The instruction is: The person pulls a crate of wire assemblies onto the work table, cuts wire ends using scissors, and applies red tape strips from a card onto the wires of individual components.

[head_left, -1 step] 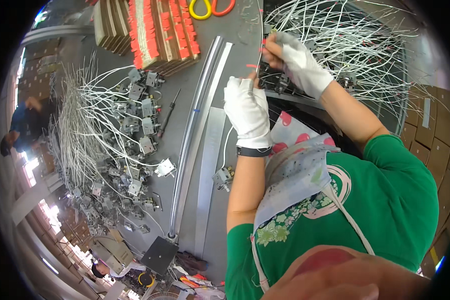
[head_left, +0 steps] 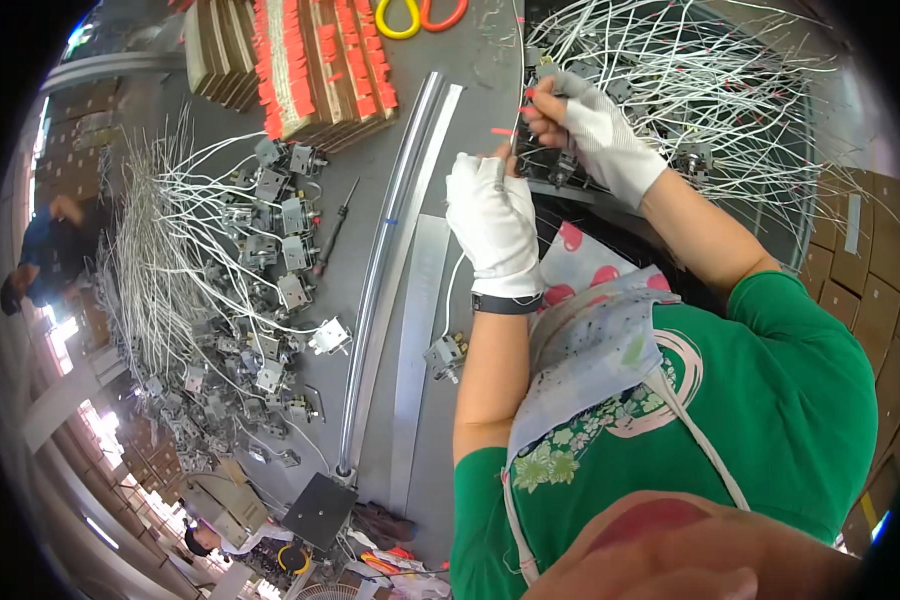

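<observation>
My left hand (head_left: 492, 220), in a white glove with bare fingertips, is closed on a thin white wire (head_left: 518, 85) that runs up past my fingers. Below this hand, a white lead (head_left: 456, 280) goes down to a small metal switch-like unit (head_left: 448, 355) lying on the table. My right hand (head_left: 595, 125), gloved the same way, is just above and right of the left, its fingers curled in beside the wire. Small red bits show at those fingertips; exactly what they grip is too small to tell. A short red strip (head_left: 503, 131) shows by the left fingertips.
Wired metal units (head_left: 295, 215) pile up at left; a tray of white wires with red ends (head_left: 710, 90) stands at upper right. Between lie a screwdriver (head_left: 337, 225), a shiny rod (head_left: 390, 225) and a flat metal strip (head_left: 420, 350). Red-edged cardboard (head_left: 320, 60) and scissors (head_left: 398, 20) are farther off.
My right hand has dropped slightly, with its fingers shifted beside the wire. My left hand is nearly still.
</observation>
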The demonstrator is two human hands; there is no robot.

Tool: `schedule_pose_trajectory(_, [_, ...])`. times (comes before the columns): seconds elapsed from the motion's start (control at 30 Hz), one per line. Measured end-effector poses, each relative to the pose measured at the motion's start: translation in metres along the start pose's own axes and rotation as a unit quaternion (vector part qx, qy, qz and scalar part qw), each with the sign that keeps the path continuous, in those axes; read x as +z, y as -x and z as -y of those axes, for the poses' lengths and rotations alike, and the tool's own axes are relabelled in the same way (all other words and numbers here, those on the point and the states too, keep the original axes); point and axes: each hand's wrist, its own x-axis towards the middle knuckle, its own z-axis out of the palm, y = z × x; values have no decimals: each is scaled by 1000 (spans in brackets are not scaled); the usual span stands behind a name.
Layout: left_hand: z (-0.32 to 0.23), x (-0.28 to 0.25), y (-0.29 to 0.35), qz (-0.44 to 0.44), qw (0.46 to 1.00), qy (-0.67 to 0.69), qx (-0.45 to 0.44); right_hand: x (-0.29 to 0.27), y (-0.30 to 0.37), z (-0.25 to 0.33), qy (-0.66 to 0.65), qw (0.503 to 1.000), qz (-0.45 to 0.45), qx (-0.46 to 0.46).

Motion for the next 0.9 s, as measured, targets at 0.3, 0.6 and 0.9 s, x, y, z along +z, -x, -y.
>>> schedule_pose_trajectory(0.3, [-4, 0, 4, 2, 999, -34, 30, -3, 5, -27, -1, 999, 29, -18])
schedule_pose_trajectory(0.6, [-21, -9, 8, 7, 998, -29, 47, 15, 25, -9, -1, 1000, 5, -22])
schedule_pose_trajectory(0.9, [-36, -41, 9, -34, 997, 59, 46, 22, 53, 11, 27, 989, 46, -141])
